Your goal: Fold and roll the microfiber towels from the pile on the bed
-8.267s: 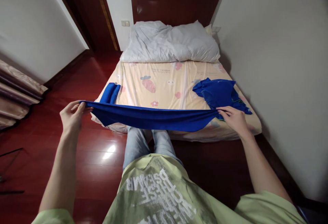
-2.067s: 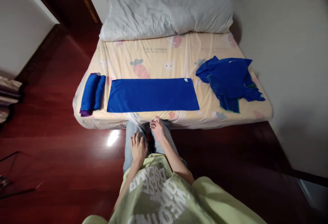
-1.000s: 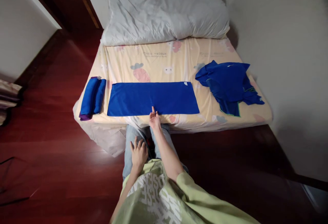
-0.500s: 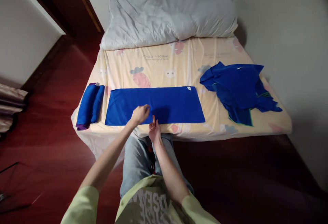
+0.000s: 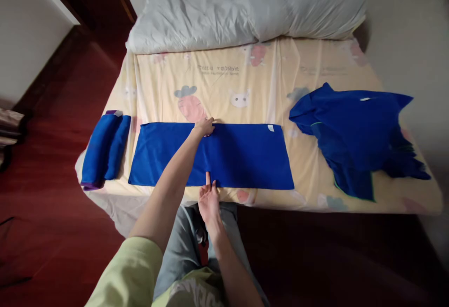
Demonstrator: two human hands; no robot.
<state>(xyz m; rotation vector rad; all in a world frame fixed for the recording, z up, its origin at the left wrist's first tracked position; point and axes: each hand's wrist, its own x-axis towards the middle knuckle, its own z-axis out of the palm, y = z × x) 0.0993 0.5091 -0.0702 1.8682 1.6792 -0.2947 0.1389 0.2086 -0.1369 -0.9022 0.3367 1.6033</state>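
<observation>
A blue towel (image 5: pixel 252 157) lies flat in a long rectangle on the bed, with a small white tag near its far right corner. My left hand (image 5: pixel 205 126) reaches over it and touches the middle of its far edge, fingers pointing right and partly bent. At the near edge, my right hand (image 5: pixel 209 200) is palm up, its index finger stretched onto the towel and the other fingers loosely curled. A shallow crease runs across the cloth between my hands.
Folded blue and purple cloths (image 5: pixel 107 150) lie at the bed's left side. A crumpled blue garment (image 5: pixel 361 134) with green edging spreads on the right. Grey-white bedding (image 5: pixel 245 12) is heaped at the back of the patterned bed sheet (image 5: pixel 217 82). Red floor (image 5: pixel 45 157) surrounds the bed.
My left hand has moved forward from above the towel's middle to its far edge. My right hand stays at the near edge. The view has come closer to the bed.
</observation>
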